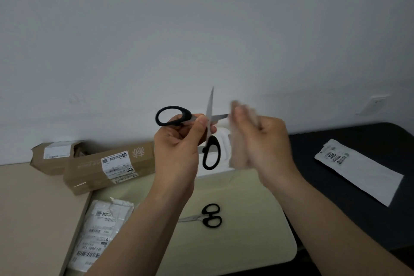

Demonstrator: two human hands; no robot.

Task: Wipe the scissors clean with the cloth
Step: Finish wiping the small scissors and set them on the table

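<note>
Clutching scissors [210, 105] (left hand [179, 145]) and cloth [236, 152] (right hand [263, 141]) over cream mat [251, 226] by wall [201, 29].

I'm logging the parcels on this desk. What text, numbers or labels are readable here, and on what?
"3006": printed on the label of the right white mailer, lying on the dark table.
"307 P602 Y70", as far as it can be read: on the label of the left white mailer.
Long cardboard box: sticker with a QR code and a white logo, too small to read.
Rear cardboard box: label blurred, unreadable.
</note>
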